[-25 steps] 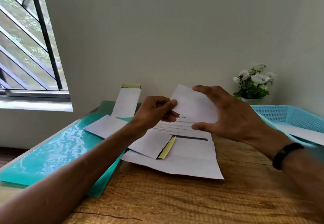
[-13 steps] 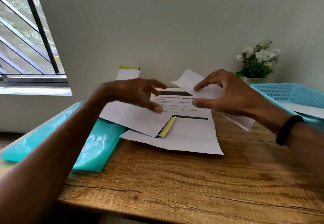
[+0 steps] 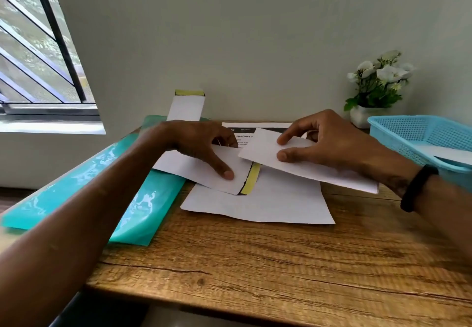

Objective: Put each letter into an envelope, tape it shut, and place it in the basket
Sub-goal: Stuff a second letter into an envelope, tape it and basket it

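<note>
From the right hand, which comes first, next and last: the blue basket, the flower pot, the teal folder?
From the right hand, in the head view:
1. Blue basket, just to its right.
2. Flower pot, behind it by the wall; close to the basket's rank, though.
3. Teal folder, far across on the left.

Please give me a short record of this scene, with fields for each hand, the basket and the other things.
left hand: thumb rests on envelope with yellow strip
right hand: pinches folded letter
basket: blue, at right, white paper inside
under the hands: printed sheet
left side: teal folder
table: wooden
</note>
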Demonstrator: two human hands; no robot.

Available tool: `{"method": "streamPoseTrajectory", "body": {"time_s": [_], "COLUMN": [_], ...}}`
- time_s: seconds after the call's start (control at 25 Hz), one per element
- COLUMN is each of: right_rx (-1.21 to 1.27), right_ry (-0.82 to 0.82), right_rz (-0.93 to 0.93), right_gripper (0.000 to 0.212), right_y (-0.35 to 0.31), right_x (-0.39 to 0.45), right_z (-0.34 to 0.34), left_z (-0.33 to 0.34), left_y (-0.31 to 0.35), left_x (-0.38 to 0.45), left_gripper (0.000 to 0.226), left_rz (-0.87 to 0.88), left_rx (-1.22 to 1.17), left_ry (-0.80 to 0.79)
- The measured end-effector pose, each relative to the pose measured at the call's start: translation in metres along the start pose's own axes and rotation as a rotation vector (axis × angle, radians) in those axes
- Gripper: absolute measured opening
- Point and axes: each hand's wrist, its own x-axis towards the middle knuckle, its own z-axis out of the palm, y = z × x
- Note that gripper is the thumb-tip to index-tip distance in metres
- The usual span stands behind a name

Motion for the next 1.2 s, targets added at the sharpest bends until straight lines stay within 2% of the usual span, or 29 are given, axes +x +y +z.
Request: {"method": "streamPoseTrajectory", "body": {"time_s": [0.08,0.12,0.2,0.28,0.44,0.64,0.92,1.08,1.2], "right_rx": [-0.055,-0.085,-0.117,-0.121,-0.152,-0.143,-0.073,-0.157,-0.259], "right_ry": [0.129,0.197,0.312,0.397,0.517,0.582,0.483,0.417,0.435], "right_rz": [-0.06,-0.093,-0.127,-0.141,-0.184,-0.171,-0.2,-0.3,-0.371], "right_gripper": [0.035,0.034,0.034,0.034,0.035,0.037,0.03,0.033,0.044], "right_y": [0.005,0.008,0.012,0.015,0.017,0.015,0.006,0.002,0.004], "right_x": [0.002,0.003,0.004,0.005,0.006,0.005,0.001,-0.003,-0.005], "right_z": [0.002,0.003,0.002,0.003,0.004,0.004,0.009,0.011,0.014], "left_z": [0.0,0.001,0.004,0.006,0.009,0.011,0.014,0.019,0.023], "left_y": [-0.003,-0.004,-0.004,-0.002,0.002,0.004,0.003,0.002,0.005], "left_x": [0.005,0.008,0.015,0.019,0.023,0.023,0.025,0.028,0.027], "left_gripper": [0.029,0.021,0.022,0.025,0.031,0.03,0.033,0.033,0.032], "left_rz": [0.089,0.112,0.117,0.116,0.117,0.124,0.085,0.082,0.104], "left_rx": [-0.122,-0.169,-0.218,-0.265,-0.383,-0.467,-0.486,-0.467,-0.449], "left_ry": [0.188,0.299,0.499,0.615,0.74,0.824,0.929,0.975,1.025]}}
